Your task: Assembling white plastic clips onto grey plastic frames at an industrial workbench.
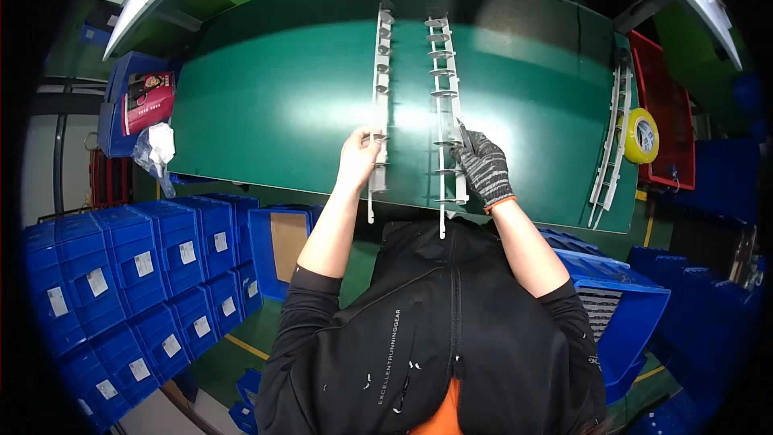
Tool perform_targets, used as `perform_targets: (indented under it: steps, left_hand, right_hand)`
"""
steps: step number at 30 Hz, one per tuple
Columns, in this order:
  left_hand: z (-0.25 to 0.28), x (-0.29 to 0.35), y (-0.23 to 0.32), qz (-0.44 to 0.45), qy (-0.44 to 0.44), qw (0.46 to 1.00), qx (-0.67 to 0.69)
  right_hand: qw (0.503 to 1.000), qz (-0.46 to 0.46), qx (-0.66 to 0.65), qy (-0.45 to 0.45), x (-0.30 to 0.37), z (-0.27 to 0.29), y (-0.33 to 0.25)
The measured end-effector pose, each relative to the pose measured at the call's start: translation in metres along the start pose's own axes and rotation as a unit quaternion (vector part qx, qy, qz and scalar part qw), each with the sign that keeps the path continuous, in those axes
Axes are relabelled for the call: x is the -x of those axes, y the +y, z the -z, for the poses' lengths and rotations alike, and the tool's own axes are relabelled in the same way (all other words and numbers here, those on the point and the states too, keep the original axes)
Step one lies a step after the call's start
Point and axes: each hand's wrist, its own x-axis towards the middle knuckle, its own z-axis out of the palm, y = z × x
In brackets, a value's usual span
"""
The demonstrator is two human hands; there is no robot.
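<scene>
Two long white strips with grey disc-like pieces along them lie lengthwise on the green table, the left strip [382, 109] and the right strip [453, 84]. Their near ends reach past the table's front edge. My bare left hand [359, 159] pinches the left strip beside one of its grey pieces [380, 138]. On my right hand [485, 167] is a dark striped glove with an orange cuff. Its fingers are curled round a slim dark tool [463, 134], whose tip rests close to the right strip; the tool's exact kind is hard to make out.
At the table's [266, 105] right end lie another white strip [616, 137] and a yellow tape roll [642, 135], beside a red crate [664, 105]. Stacked blue bins [129, 274] stand at left; a blue box [121, 105] with a red packet adjoins the left edge.
</scene>
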Motion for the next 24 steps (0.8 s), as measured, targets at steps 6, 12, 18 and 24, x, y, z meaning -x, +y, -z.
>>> perform_targets:
  steps: [6,12,18,24]
  left_hand:
    - [-0.017,0.044,0.075,0.041,-0.144,0.967,0.205]
    - [-0.030,0.066,0.078,0.064,-0.141,0.956,0.247]
    - [-0.031,0.072,0.078,0.074,-0.150,0.952,0.255]
    - [-0.030,0.073,0.080,0.073,-0.156,0.947,0.270]
  right_hand:
    - [0.938,-0.121,-0.307,-0.107,0.015,0.018,-0.062]
    - [0.908,-0.138,-0.386,-0.092,0.041,0.022,-0.068]
    - [0.902,-0.157,-0.385,-0.112,0.049,0.030,-0.071]
    - [0.911,-0.157,-0.363,-0.114,0.050,0.033,-0.072]
